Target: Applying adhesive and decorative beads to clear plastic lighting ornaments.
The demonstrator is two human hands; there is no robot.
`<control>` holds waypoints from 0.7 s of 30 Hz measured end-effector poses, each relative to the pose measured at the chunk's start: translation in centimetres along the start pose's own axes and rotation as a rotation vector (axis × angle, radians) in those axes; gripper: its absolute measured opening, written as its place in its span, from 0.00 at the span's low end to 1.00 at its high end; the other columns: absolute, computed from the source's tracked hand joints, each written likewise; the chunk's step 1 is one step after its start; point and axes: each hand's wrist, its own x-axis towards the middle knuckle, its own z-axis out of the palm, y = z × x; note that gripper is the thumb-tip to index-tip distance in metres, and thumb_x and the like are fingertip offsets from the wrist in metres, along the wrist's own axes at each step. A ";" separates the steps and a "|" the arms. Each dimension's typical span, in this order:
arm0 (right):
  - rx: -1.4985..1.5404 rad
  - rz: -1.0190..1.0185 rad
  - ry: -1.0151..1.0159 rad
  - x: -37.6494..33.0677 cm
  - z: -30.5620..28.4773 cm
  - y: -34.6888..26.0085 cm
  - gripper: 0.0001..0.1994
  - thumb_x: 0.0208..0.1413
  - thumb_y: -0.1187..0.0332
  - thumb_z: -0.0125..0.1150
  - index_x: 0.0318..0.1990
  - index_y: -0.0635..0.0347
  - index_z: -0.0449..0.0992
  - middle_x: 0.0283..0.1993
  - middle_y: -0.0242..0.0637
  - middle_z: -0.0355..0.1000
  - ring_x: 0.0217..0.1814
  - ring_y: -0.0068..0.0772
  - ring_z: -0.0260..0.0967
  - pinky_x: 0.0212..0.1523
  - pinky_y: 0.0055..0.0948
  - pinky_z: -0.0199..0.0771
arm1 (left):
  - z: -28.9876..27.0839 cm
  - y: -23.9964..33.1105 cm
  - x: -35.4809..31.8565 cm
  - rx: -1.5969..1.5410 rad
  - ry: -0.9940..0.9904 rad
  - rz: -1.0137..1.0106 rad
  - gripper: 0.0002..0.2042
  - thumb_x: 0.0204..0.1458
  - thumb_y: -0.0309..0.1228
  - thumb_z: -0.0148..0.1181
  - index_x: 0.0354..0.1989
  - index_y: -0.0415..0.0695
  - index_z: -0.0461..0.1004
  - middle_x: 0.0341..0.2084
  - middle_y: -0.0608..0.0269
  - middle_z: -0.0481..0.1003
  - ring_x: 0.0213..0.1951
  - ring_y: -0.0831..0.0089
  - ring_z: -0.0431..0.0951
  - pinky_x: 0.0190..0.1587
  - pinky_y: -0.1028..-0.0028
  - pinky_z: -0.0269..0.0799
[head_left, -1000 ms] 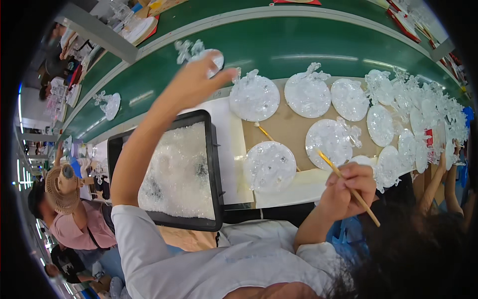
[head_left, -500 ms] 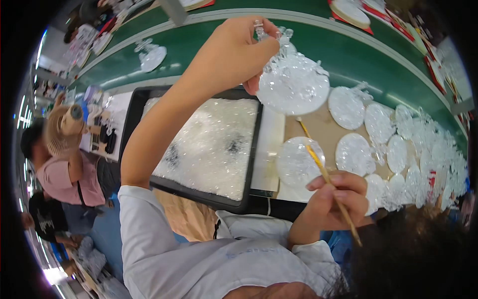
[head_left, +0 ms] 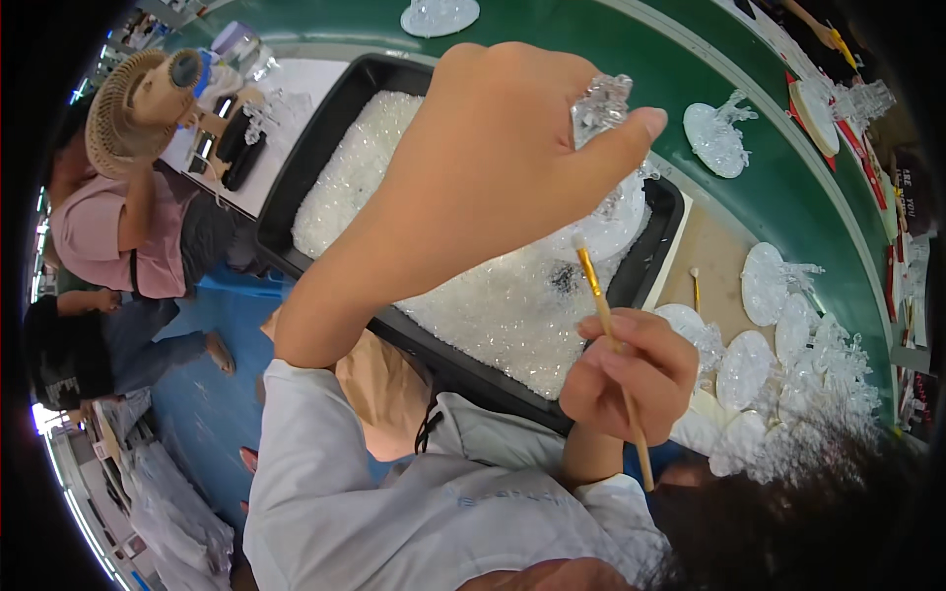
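Note:
My left hand (head_left: pixel 493 158) is closed around a clear ornament (head_left: pixel 601 103) made of a small transparent figure on a round, glittery white base. It holds the ornament over the right side of a black tray (head_left: pixel 667 212) filled with shiny clear-white granules (head_left: pixel 478 320). The hand hides part of the ornament. Between thumb and fingers, my right hand (head_left: pixel 636 374) grips a thin paintbrush (head_left: pixel 589 276). Its pale bristle tip points up, close below the ornament's base; whether they touch I cannot tell.
More round-based ornaments (head_left: pixel 746 369) crowd the cardboard on the right, beside a second brush (head_left: pixel 697 289). A green conveyor (head_left: pixel 601 49) runs behind, carrying another ornament (head_left: pixel 716 140). To the left, a co-worker in pink (head_left: pixel 89 231) is near a white table (head_left: pixel 296 84) and a tan woven round item (head_left: pixel 133 113).
My left hand has brought the ornament from above the cardboard to over the granule tray and turned it. The right hand has moved the brush toward the ornament. The view has shifted.

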 end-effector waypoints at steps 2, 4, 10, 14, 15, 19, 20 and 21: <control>-0.023 0.046 0.018 0.0 0.3 0.4 0.08 0.49 0.82 0.59 0.36 0.64 0.69 0.38 0.50 0.70 0.26 0.37 0.76 0.27 0.26 0.81 | -0.2 -0.3 -0.2 0.126 -0.015 0.126 0.14 0.51 0.37 0.67 0.31 0.35 0.79 0.05 0.71 0.62 0.10 0.88 0.58 0.13 0.80 0.49; -0.028 0.056 -0.009 -0.1 0.6 0.5 0.08 0.49 0.82 0.59 0.36 0.64 0.68 0.38 0.51 0.70 0.26 0.38 0.76 0.27 0.26 0.81 | -0.4 -0.3 0.0 0.176 0.003 0.197 0.13 0.50 0.36 0.68 0.31 0.35 0.79 0.05 0.71 0.61 0.11 0.88 0.57 0.13 0.80 0.48; 0.104 0.026 0.121 -0.8 1.0 0.7 0.12 0.39 0.85 0.63 0.34 0.67 0.72 0.35 0.51 0.74 0.29 0.43 0.77 0.28 0.31 0.83 | -0.1 -0.2 -0.9 0.149 0.097 0.226 0.12 0.48 0.34 0.70 0.32 0.36 0.80 0.05 0.71 0.60 0.11 0.89 0.55 0.14 0.81 0.47; 0.037 0.053 0.049 -0.5 0.4 0.7 0.10 0.43 0.84 0.61 0.35 0.66 0.70 0.37 0.52 0.73 0.27 0.41 0.76 0.26 0.29 0.81 | 0.3 1.1 -0.6 0.100 0.146 0.204 0.12 0.47 0.33 0.71 0.32 0.36 0.80 0.05 0.72 0.60 0.11 0.89 0.55 0.14 0.81 0.46; 0.044 -0.007 0.044 -0.4 0.5 0.8 0.08 0.48 0.83 0.59 0.35 0.65 0.68 0.38 0.52 0.71 0.24 0.39 0.75 0.24 0.27 0.80 | 0.2 0.7 -0.6 0.094 0.145 0.206 0.12 0.47 0.33 0.71 0.32 0.36 0.80 0.05 0.72 0.60 0.11 0.89 0.55 0.14 0.81 0.46; -0.024 0.048 -0.027 0.0 0.7 0.4 0.08 0.48 0.82 0.59 0.35 0.65 0.68 0.36 0.52 0.72 0.24 0.38 0.75 0.23 0.26 0.79 | -0.2 -0.2 -0.7 0.168 0.056 0.247 0.12 0.47 0.32 0.71 0.33 0.36 0.80 0.06 0.74 0.61 0.12 0.91 0.56 0.15 0.83 0.46; 0.010 0.023 -0.013 -0.2 0.5 0.6 0.08 0.48 0.82 0.59 0.35 0.65 0.68 0.36 0.52 0.72 0.24 0.39 0.75 0.23 0.26 0.79 | -0.3 -0.1 -0.7 0.178 0.053 0.245 0.11 0.48 0.31 0.71 0.33 0.36 0.80 0.06 0.74 0.61 0.13 0.92 0.56 0.15 0.84 0.46; 0.041 -0.002 0.000 -0.4 0.4 0.7 0.08 0.47 0.83 0.59 0.35 0.65 0.69 0.35 0.52 0.72 0.24 0.39 0.75 0.23 0.26 0.79 | -0.2 0.0 -0.8 0.175 0.051 0.250 0.11 0.48 0.31 0.71 0.33 0.36 0.80 0.06 0.74 0.61 0.13 0.92 0.56 0.15 0.84 0.46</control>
